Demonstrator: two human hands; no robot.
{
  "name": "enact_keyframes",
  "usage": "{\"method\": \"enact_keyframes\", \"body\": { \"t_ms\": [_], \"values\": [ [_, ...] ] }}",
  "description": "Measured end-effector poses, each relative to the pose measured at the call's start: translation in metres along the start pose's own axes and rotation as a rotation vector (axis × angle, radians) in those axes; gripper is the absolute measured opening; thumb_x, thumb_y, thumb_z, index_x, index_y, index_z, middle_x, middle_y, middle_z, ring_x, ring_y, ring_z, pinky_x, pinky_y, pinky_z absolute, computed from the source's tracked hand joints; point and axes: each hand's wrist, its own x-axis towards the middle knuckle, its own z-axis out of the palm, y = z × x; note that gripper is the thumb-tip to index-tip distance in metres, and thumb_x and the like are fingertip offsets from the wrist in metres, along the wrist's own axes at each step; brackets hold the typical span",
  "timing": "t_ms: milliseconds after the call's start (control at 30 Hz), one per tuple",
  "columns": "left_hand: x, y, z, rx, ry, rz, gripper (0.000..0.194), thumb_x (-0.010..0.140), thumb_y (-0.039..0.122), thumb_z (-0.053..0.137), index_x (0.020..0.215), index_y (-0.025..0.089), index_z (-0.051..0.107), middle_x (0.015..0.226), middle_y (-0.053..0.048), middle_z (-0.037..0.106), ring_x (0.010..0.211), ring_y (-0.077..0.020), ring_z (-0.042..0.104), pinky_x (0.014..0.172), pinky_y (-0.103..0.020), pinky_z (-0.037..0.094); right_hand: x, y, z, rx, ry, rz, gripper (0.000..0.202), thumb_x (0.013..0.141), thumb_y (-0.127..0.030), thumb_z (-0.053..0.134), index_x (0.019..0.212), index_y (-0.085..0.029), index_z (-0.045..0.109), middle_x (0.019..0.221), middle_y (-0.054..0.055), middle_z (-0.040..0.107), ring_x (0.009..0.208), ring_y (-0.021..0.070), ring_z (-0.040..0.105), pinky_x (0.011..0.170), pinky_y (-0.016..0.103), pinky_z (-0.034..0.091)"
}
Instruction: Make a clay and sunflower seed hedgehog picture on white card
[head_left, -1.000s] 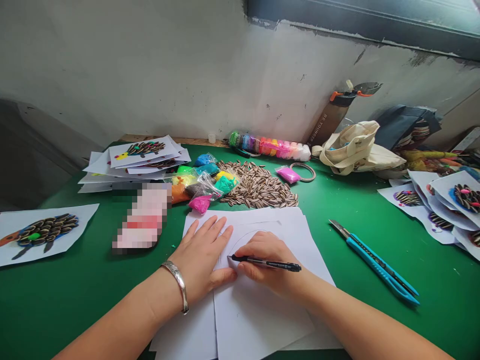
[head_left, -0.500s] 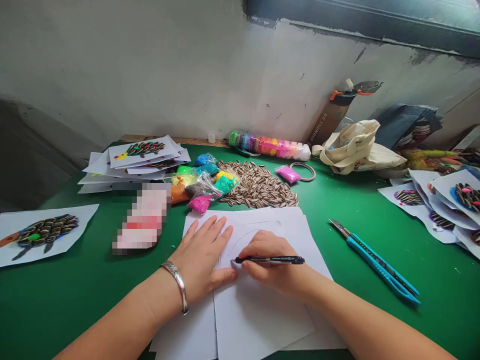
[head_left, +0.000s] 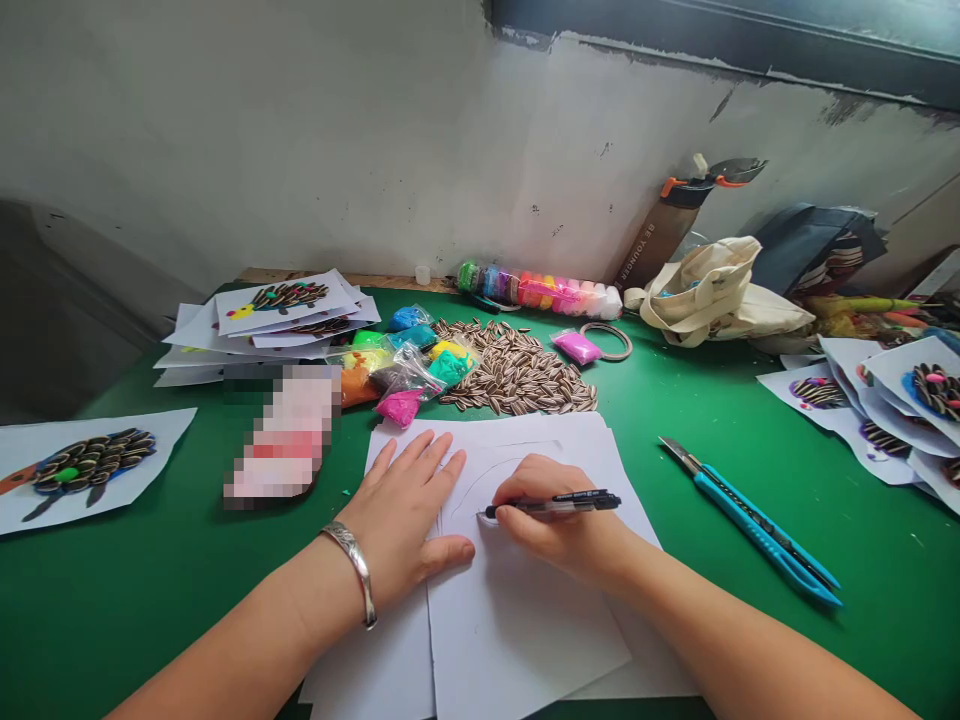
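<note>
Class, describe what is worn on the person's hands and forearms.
The left hand and right hand are ungloved, with no rings visible. A patterned, silver metal bangle circles the left wrist; none shows on the right. No sleeves cover the forearms.

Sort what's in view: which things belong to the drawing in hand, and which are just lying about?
In the drawing:
pen, in the right hand
paper, under the left hand

Lying about:
seeds and coloured packets, though perhaps craft supplies
seed pictures
knife
bottle
cloth bag
</note>
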Motion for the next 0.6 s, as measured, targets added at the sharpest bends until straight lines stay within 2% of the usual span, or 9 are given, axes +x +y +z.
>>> {"method": "enact_keyframes", "body": {
  "t_ms": [233, 467, 600],
  "values": [
    [0.0, 0.001, -0.002, 0.015, -0.019, -0.009, 0.074, 0.077, 0.056, 0.054, 0.14, 0.023, 0.034, 0.151, -0.008, 0.022, 0.139, -0.03, 0.014, 0.111, -0.054, 0.012, 0.001, 0.0, -0.003, 0.029, -0.024, 0.018, 0.012, 0.074, -0.014, 0.057, 0.07, -0.02, 0.067, 0.069, 0.0, 0.064, 0.07, 0.0153, 0.056, 0.064, 0.027, 0.041],
    [0.001, 0.001, -0.002, 0.01, -0.029, -0.016, 0.075, 0.077, 0.056, 0.054, 0.141, 0.024, 0.032, 0.151, -0.008, 0.022, 0.139, -0.0298, 0.013, 0.111, -0.053, 0.011, 0.001, 0.011, -0.019, 0.323, 0.057, 0.151, 0.012, 0.078, -0.016, 0.055, 0.075, -0.018, 0.067, 0.071, 0.0, 0.064, 0.068, 0.0137, 0.056, 0.06, 0.023, 0.042],
    [0.001, 0.001, -0.003, 0.025, -0.035, -0.015, 0.075, 0.077, 0.057, 0.053, 0.141, 0.023, 0.032, 0.151, -0.008, 0.021, 0.139, -0.0299, 0.013, 0.111, -0.053, 0.012, -0.001, 0.011, -0.025, 0.276, -0.004, 0.108, 0.013, 0.075, -0.011, 0.057, 0.073, -0.018, 0.068, 0.07, -0.001, 0.064, 0.067, 0.0123, 0.055, 0.059, 0.022, 0.041]
  ]
}}
